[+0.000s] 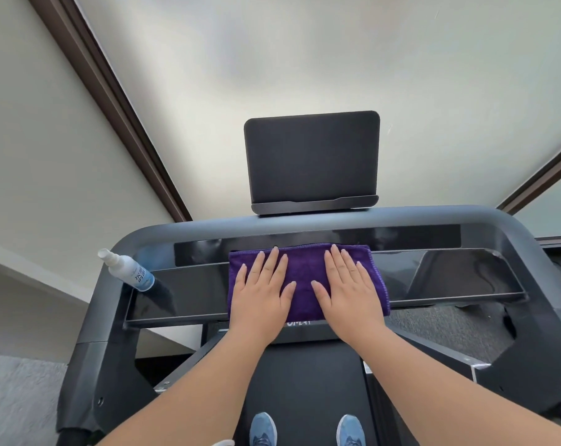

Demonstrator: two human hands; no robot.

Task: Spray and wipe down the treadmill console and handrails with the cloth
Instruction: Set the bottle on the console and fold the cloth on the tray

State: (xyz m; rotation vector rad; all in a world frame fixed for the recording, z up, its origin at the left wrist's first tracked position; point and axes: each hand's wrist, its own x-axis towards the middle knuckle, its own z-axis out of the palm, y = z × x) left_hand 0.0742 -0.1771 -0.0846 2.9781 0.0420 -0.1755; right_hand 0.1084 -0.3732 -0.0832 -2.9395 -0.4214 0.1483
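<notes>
The cloth (308, 281) is spread on the middle of the console (450, 278), with the left hand (261, 294) and right hand (348, 291) laid flat on it side by side. The spray bottle (128, 270) is propped at the console's left end, and the screen (313, 159) is mounted behind.

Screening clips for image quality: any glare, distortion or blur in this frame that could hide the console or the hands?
Head view: wide-angle bending curves the wall trim and treadmill frame; the glossy console mirrors its surroundings, with soft glare along its top strip; the bright backdrop is washed out; the cloth, left hand, right hand and bottle are sharp and evenly lit.
</notes>
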